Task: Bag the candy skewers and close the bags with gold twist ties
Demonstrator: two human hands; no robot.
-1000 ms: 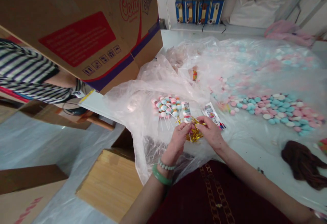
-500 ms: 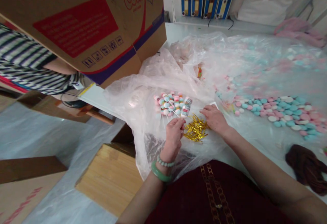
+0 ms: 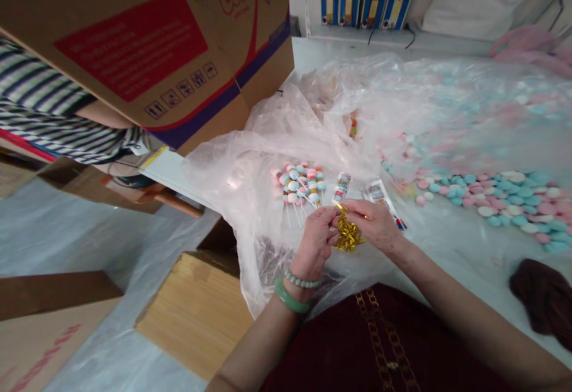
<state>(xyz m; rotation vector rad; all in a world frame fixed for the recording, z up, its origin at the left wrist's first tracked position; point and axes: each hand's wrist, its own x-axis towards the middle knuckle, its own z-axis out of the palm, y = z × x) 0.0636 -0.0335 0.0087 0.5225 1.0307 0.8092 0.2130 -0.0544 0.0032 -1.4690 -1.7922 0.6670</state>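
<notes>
My left hand (image 3: 320,234) is closed on the lower end of a candy lollipop (image 3: 342,186) in a clear printed wrapper, which points up and away from me. At the wrapper's neck, my right hand (image 3: 375,224) pinches a gold twist tie (image 3: 340,206), its fingertips almost touching the left ones. Just below the fingers lies a pile of gold twist ties (image 3: 349,236), partly hidden by the hands. Unwrapped candy lollipops (image 3: 297,183) with white sticks lie left of the hands. Flat printed wrappers (image 3: 383,196) are beyond the right hand, partly covered by it.
Loose pink, blue and white candies (image 3: 504,201) spread across the right under and beside plastic sheeting (image 3: 277,142). A large cardboard box (image 3: 179,70) stands at the left, near a person in a striped shirt (image 3: 49,106). A dark brown cloth (image 3: 543,299) lies at the right.
The right hand moved off to the right of the gold pile, then came back to the left hand with a twist tie. The wrapped lollipop shifted slightly right in the left hand.
</notes>
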